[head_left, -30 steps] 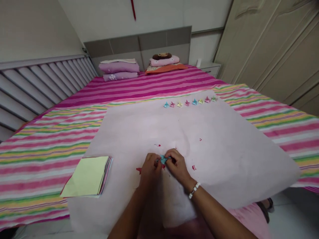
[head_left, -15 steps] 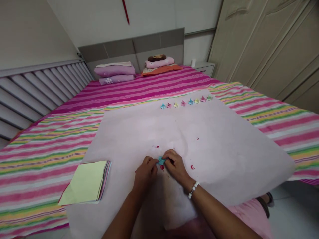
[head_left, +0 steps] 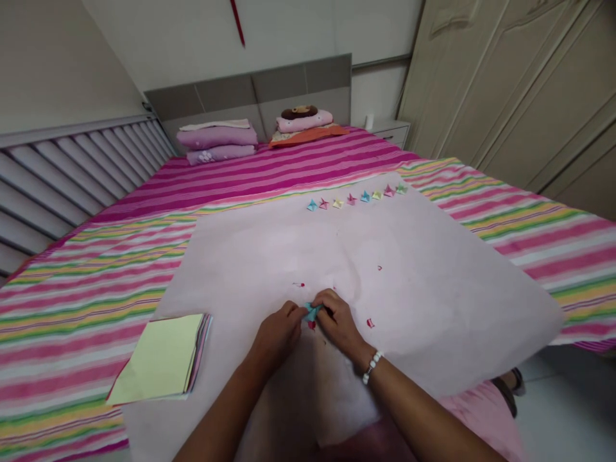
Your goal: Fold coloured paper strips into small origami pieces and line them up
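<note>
Both hands meet over a large pale pink paper sheet (head_left: pixel 433 282) spread on the bed. My left hand (head_left: pixel 278 332) and my right hand (head_left: pixel 337 321) pinch a small blue folded paper piece (head_left: pixel 312 312) between their fingertips, low over the sheet. A white bead bracelet (head_left: pixel 371 367) circles my right wrist. Small red paper scraps (head_left: pixel 369 323) lie around the hands. A row of several small folded paper stars (head_left: pixel 356 197) in blue, pink, yellow and green lies at the sheet's far edge.
A stack of coloured paper squares (head_left: pixel 161 356), yellow on top, lies to the left of my hands. The striped bedspread (head_left: pixel 86 269) covers the bed. Folded blankets (head_left: pixel 216 140) and pillows (head_left: pixel 304 123) sit at the headboard. Wardrobe doors (head_left: pixel 520 83) stand at the right.
The view has drifted a little, shifting everything left. Both hands stay together on the blue paper piece, with only small finger movements.
</note>
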